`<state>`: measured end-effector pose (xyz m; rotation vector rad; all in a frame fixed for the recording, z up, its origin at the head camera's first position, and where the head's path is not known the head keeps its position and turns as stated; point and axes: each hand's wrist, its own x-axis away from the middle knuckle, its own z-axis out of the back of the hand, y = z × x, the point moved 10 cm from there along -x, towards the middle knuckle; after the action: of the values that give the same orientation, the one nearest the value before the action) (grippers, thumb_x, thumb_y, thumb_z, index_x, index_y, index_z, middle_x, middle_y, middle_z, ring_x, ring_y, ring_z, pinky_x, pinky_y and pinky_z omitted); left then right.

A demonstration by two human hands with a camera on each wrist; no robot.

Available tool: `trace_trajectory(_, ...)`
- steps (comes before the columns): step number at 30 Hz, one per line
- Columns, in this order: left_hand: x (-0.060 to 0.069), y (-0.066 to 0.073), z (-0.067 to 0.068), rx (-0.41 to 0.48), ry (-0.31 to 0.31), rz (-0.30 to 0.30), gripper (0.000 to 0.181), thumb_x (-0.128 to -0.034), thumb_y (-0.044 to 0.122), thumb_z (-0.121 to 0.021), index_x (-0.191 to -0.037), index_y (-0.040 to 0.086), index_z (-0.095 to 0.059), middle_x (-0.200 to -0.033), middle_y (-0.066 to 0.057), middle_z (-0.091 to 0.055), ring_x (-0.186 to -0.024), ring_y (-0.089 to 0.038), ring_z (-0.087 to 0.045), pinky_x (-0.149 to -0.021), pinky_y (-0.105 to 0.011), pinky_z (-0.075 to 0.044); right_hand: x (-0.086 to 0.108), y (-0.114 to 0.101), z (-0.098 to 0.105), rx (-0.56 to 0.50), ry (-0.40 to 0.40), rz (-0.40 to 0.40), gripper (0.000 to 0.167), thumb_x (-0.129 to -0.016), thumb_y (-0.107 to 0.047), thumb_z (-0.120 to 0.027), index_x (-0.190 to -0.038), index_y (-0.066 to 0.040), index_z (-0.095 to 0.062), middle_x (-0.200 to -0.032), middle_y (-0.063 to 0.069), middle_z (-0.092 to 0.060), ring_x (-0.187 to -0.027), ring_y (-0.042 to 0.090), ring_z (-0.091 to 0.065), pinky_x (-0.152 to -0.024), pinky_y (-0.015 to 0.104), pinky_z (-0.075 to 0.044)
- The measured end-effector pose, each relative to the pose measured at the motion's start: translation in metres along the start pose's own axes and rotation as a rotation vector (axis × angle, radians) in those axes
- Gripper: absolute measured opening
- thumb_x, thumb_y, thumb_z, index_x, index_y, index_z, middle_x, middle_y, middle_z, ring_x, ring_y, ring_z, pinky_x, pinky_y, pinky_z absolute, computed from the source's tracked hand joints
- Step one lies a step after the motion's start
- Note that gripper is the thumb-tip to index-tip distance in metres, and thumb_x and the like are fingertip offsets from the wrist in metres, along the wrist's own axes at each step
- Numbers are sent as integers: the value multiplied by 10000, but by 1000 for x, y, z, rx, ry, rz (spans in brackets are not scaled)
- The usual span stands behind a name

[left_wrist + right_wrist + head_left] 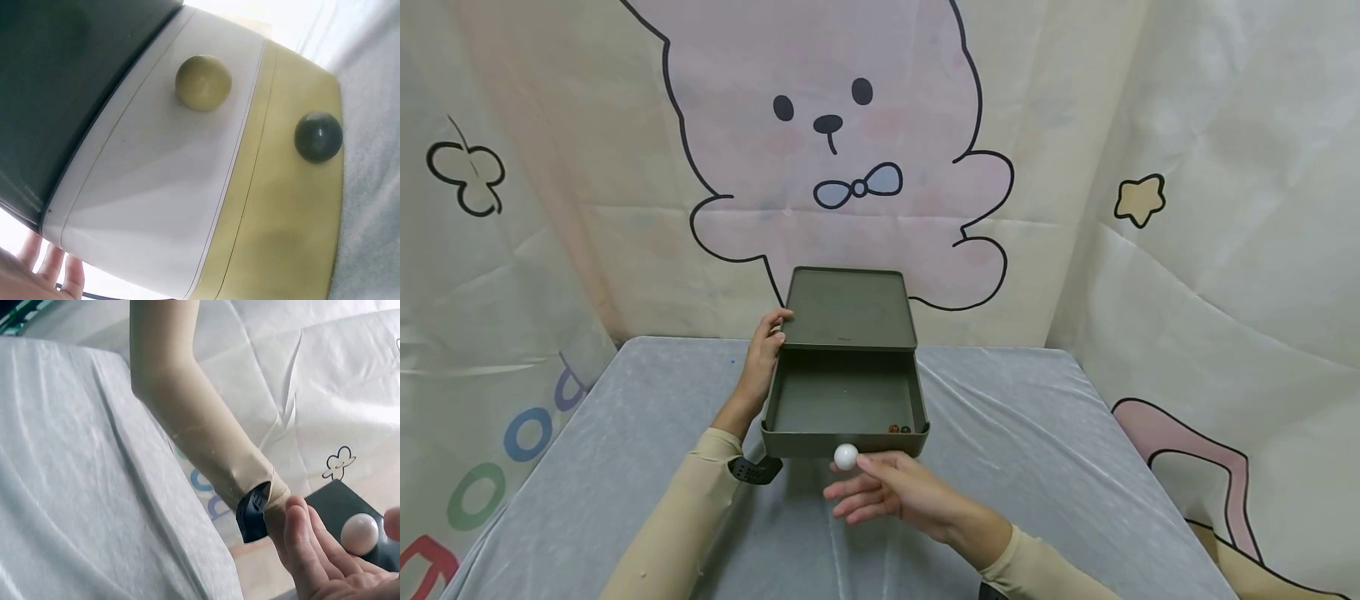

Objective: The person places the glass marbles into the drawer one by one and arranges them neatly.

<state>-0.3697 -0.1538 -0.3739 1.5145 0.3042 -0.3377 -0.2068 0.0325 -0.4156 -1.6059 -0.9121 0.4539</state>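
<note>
A small drawer cabinet has a dark green top point(850, 308) and a dark green top drawer point(846, 443) standing well out. Against the cabinet's left side rests my left hand point(766, 354), fingers nearly straight, some fingertips at the top edge. My right hand point(910, 492) is at the top drawer's round white knob point(846, 457), thumb and index finger about it, other fingers loosely extended. In the left wrist view, below lie a white drawer point(137, 162) with a yellow knob point(204, 83) and a yellow drawer point(281, 225) with a dark green knob point(319, 137).
Two small round beads point(893, 429), one brown and one dark, lie in the drawer's front right corner. A grey-blue cloth point(1015, 467) covers the table. Printed fabric walls point(1037, 75) rise behind and at both sides.
</note>
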Motion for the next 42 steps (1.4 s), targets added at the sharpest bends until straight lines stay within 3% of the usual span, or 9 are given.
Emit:
trace_trajectory(15,0,0,0,-6,2,16,456,-1032,168,-312,-1466,52,-391,-1625,-171,-231,-1501,-329,-191,-1186,-590,-171,-3,-1,1,-64,108,7,479,-1045,-301,-533,-1319,92,-561,-1182,106,-747,-949,98,-743,-833,256,-581)
trace_trajectory(22,1,0,0,-7,0,25,460,-1038,186,-306,-1475,62,-383,-1630,-168,-216,-1500,-332,-192,-1171,-604,-192,-4,-4,1,-86,109,20,468,-1048,-299,-528,-1308,89,-563,-1103,32,-769,-942,98,-746,-817,250,-583)
trace_trajectory(34,0,2,0,7,6,14,457,-1038,172,-308,-1472,54,-391,-1602,-179,-258,-1460,-340,-249,-1164,-585,-212,-7,-8,5,-82,111,25,464,-1049,-295,-529,-1305,90,-566,-1080,3,-769,-945,98,-745,-823,250,-582)
trace_trajectory(42,1,1,-1,6,-5,19,463,-1035,176,-306,-1475,54,-381,-1612,-176,-243,-1490,-339,-215,-1184,-604,-179,-8,-9,7,-91,116,26,465,-1053,-284,-519,-1318,97,-554,-1072,-1,-769,-941,93,-744,-820,248,-583)
